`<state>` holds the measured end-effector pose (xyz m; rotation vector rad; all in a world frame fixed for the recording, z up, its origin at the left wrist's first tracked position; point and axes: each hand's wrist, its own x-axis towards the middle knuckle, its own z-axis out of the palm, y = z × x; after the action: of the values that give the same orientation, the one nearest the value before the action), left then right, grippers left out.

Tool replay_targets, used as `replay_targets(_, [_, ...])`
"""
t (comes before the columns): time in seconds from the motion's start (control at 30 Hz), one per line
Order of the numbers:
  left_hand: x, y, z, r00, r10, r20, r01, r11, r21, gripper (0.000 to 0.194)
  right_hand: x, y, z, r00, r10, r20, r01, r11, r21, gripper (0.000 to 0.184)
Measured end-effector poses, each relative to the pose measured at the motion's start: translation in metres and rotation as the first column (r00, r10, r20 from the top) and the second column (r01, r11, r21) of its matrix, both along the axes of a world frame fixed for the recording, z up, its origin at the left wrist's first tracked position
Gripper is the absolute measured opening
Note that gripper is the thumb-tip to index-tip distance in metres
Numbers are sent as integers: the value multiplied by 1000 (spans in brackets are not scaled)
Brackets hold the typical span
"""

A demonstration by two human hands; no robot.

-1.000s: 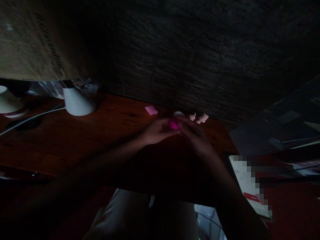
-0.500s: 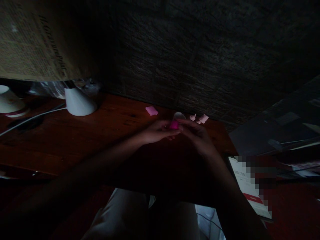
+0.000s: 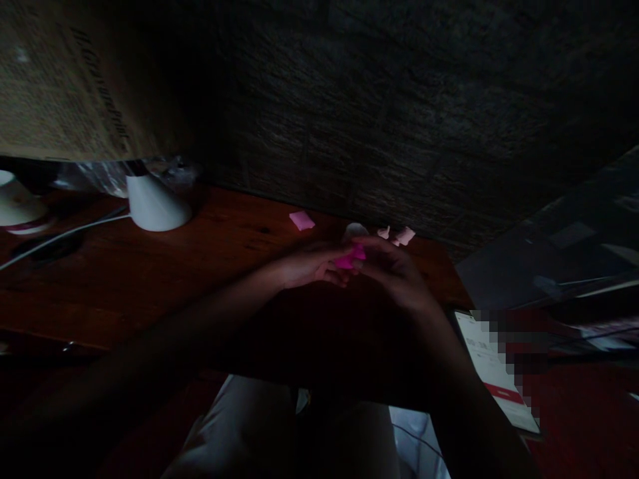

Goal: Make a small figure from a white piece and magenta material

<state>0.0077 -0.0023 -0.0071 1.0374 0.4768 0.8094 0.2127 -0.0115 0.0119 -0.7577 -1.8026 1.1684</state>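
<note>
Over a dark red wooden table [image 3: 164,279], my left hand [image 3: 307,265] and my right hand [image 3: 392,269] meet fingertip to fingertip. Both pinch a small bright pink piece [image 3: 351,257] between them; it looks like folded paper, but the dim light hides its shape. Just beyond my hands, near the wall, lie a flat pale pink square [image 3: 301,220], a whitish rounded piece [image 3: 353,230] and two small pale pink folded bits [image 3: 399,235].
A white cone-shaped lamp base [image 3: 156,204] with a white cable [image 3: 64,236] stands at the back left, beside another white object [image 3: 17,207]. A dark textured wall [image 3: 399,120] runs behind the table. A printed paper [image 3: 492,369] lies at the right edge.
The pink piece has shifted slightly right and now shows wider between my fingertips. Both hands stay in nearly the same place.
</note>
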Motion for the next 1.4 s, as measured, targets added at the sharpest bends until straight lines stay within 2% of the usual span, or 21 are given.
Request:
replay_targets(0.13, [1,-2,1,1000,12,3,-12,1000,26,49,-1,-1,1,1000,-3,-8,3,1000,5,31])
replay_targets(0.43, [2,-1,0,998,52,-28,-52,999,-4,46,-4,-3,4,1000,-27,12,28,999,-18,31])
replay_targets(0.7, [1,2,-7,992,108,-67,-106,994,38,49,-6,1,-2,997,-32,-75,18,983,-181,28])
replay_targets(0.93, [-1,5,-10,990,100,-97,-97,994,42,50,-7,0,-5,995,-26,-100,4,975,-221,26])
replay_targets(1.13, [1,6,-7,994,104,-38,-104,995,13,53,-9,1,-5,994,10,-108,-27,987,-156,32])
replay_targets(1.4, [2,7,-9,994,105,-15,-105,994,-12,50,-12,0,-5,999,-48,2,48,999,2,33])
